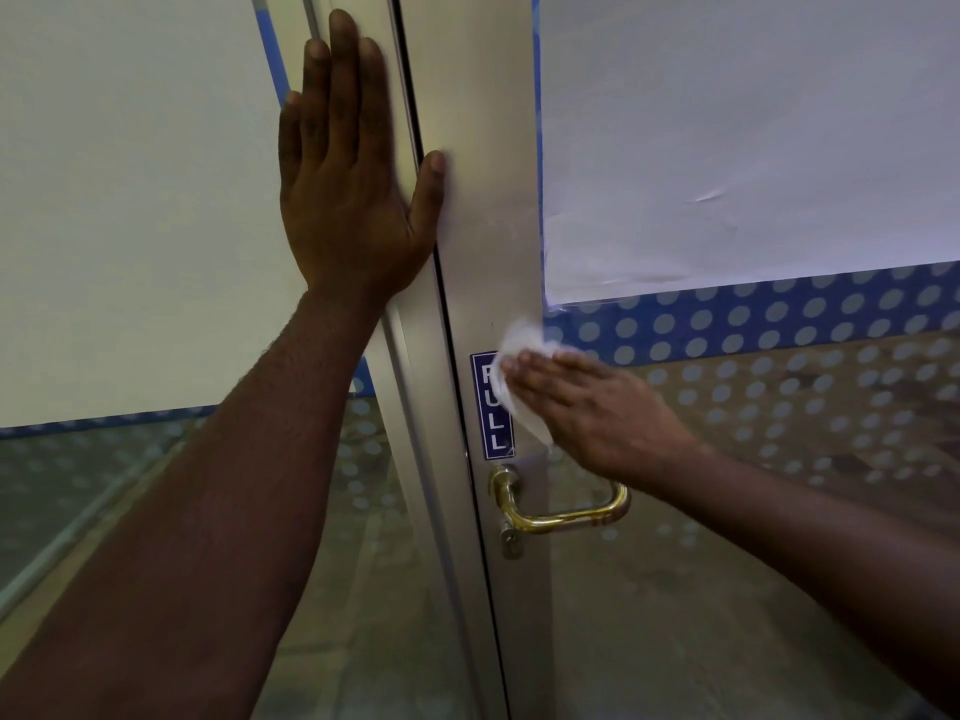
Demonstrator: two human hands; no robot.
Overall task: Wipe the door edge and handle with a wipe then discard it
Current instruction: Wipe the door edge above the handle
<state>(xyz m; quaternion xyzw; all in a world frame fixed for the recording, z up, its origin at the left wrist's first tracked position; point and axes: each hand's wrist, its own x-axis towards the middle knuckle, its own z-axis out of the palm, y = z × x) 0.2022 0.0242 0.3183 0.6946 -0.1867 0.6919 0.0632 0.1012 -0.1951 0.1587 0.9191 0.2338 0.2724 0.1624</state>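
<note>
The silver metal door edge [483, 210] runs from top centre down to the bottom. My right hand [592, 407] presses a white wipe [517, 366] flat against it, partly over a blue "PULL" sticker [491, 423]. Just below the wipe sits the brass lever handle [561, 514] with its lock cylinder underneath. My left hand [353, 163] lies flat with spread fingers on the neighbouring frame, its thumb resting across the gap on the door edge. It holds nothing.
A large white paper sheet [753, 137] covers the door's upper glass. Below it the glass carries a blue band with pale dots [779, 314]. To the left is a glass side panel [130, 200], also covered with white.
</note>
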